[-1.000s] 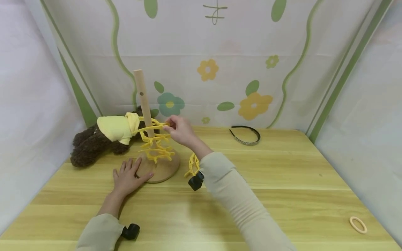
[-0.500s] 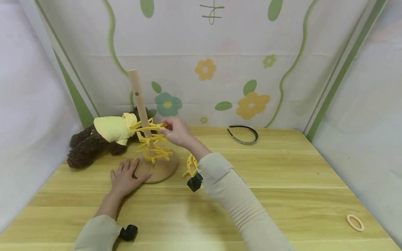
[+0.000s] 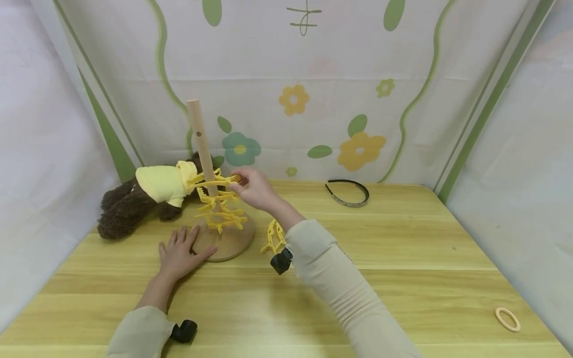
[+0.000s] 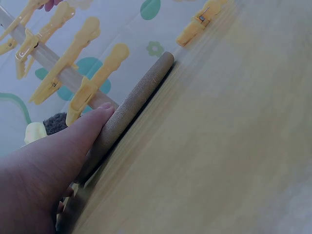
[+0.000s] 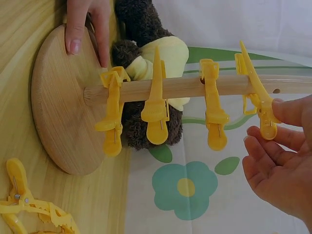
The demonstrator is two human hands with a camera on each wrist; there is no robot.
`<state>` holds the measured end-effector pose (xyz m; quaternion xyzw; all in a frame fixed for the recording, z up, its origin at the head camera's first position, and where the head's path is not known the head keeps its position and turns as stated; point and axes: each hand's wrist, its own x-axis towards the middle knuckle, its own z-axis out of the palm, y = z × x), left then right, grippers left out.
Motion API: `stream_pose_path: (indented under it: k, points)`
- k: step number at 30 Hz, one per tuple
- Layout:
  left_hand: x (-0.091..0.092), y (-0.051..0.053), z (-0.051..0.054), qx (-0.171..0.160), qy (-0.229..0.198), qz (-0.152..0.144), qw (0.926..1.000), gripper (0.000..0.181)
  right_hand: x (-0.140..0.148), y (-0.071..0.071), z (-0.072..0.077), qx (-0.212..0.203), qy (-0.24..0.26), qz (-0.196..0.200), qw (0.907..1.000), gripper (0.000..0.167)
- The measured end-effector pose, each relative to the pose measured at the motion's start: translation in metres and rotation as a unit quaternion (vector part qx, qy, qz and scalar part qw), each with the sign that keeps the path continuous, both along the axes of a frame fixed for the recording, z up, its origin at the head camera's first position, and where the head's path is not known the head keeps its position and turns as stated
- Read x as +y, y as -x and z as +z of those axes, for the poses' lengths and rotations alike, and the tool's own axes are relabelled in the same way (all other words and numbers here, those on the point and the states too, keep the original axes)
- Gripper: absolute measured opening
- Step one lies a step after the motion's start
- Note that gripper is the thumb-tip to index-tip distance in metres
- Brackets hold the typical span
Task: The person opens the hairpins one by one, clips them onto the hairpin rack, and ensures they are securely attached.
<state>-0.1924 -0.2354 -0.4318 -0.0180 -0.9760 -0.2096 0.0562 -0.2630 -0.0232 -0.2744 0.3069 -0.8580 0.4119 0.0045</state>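
A wooden post (image 3: 201, 141) stands upright on a round wooden base (image 3: 237, 241). My right hand (image 3: 256, 189) pinches the handle end of the highest yellow hair clip (image 5: 259, 100), between thumb and fingers. That clip lies across the post, its long jaws around it. Lower down, more yellow hair clips (image 5: 213, 105) are clamped on the post at separate heights. At the base's near left edge rests my left hand (image 3: 180, 257), fingers spread on the table and thumb on the base (image 4: 131, 102). Another yellow hair clip (image 3: 274, 236) sits on the table, partly hidden by the right wrist camera.
Behind the post on the left lies a dark brown plush toy (image 3: 123, 206) in a yellow top. A black headband (image 3: 351, 203) with a glittery band is at the back right. A small beige ring (image 3: 507, 319) lies near the right table edge.
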Motion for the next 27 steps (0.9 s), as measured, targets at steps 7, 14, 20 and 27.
stream_pose_path:
  k: [7, 14, 20, 27]
  points:
    - [0.0, 0.0, 0.001, 0.003, 0.0, 0.001, 1.0, 0.089, 0.005, 0.001, 0.003, -0.002, 0.0, 0.013, 0.9999, 0.041]
    - [0.001, -0.002, 0.002, 0.001, -0.001, 0.001, 1.0, 0.089, 0.021, -0.001, 0.007, -0.009, 0.028, 0.013, 0.9995, 0.046]
    - [0.0, -0.002, 0.002, 0.0, -0.003, -0.001, 1.0, 0.089, 0.05, -0.006, 0.0, 0.003, 0.053, 0.011, 0.9985, 0.044]
    - [-0.001, -0.003, 0.001, 0.002, -0.001, -0.002, 1.0, 0.089, 0.076, -0.016, -0.03, 0.005, 0.051, -0.005, 0.9987, 0.042]
